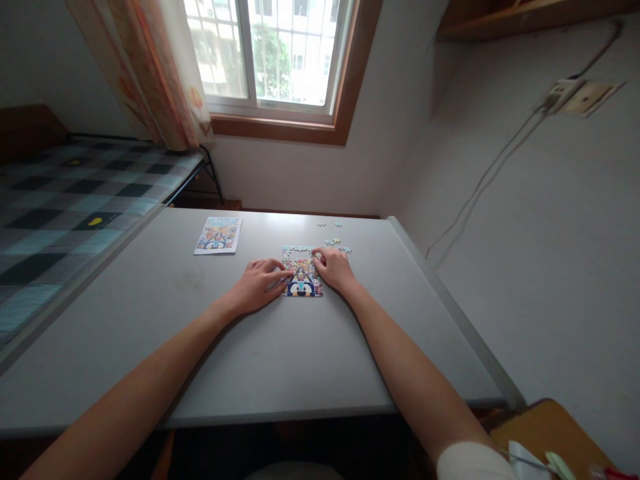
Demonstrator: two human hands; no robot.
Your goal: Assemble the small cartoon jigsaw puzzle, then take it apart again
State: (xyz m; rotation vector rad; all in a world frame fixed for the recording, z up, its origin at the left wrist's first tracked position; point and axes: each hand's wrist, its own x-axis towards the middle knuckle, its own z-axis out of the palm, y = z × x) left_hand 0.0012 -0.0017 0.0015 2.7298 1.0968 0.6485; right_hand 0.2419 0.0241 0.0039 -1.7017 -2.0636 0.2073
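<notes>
A partly assembled jigsaw puzzle (303, 287) lies flat on the table, with a gap in its upper part where the tabletop shows. My left hand (260, 285) rests at the puzzle's left side, fingers stretched out and their tips touching it. At the upper right edge of the puzzle is my right hand (334, 267), its fingers bent toward the border pieces. Whether a piece sits under those fingertips is too small to make out. Loose puzzle pieces (336, 241) lie just beyond my right hand, and a few more are farther back.
A printed picture sheet (219, 236) lies at the back left of the grey table (280, 360). A bed (90, 180) with a checked cover stands to the left. The window (270, 60) is behind the table, and a cable (480, 183) hangs on the right wall. A wooden stool (550, 433) is at the lower right.
</notes>
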